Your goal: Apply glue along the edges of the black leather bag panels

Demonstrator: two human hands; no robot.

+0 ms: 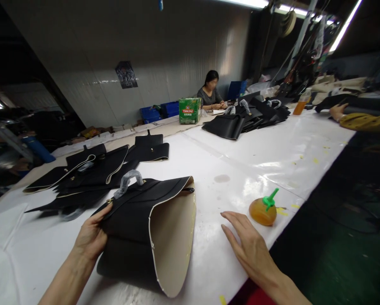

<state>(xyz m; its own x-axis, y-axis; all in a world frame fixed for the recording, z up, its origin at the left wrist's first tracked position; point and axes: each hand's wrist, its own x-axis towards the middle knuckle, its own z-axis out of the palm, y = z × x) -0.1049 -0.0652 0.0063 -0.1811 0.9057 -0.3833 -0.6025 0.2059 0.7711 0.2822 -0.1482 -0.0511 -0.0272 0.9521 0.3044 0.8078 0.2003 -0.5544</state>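
Note:
A black handbag body (129, 237) lies on its side before me, its open end facing right and showing a beige lining. A plastic-wrapped handle (128, 181) stands up from its top. My left hand (93, 233) grips the bag's left end, thumb on top near a gold fitting, fingers partly hidden. My right hand (245, 237) hovers or rests at the table's near edge, right of the bag, with fingers stretched out and nothing in them. Just beyond it sits a round squeeze bottle (262, 211) of amber liquid with a green nozzle.
Several black bag pieces (95, 169) lie at the left, and another pile (250, 118) lies at the back. A green carton (190, 111) stands near a seated person (210, 93). At the right, another person's yellow sleeve (367, 122) reaches over the white table (240, 169).

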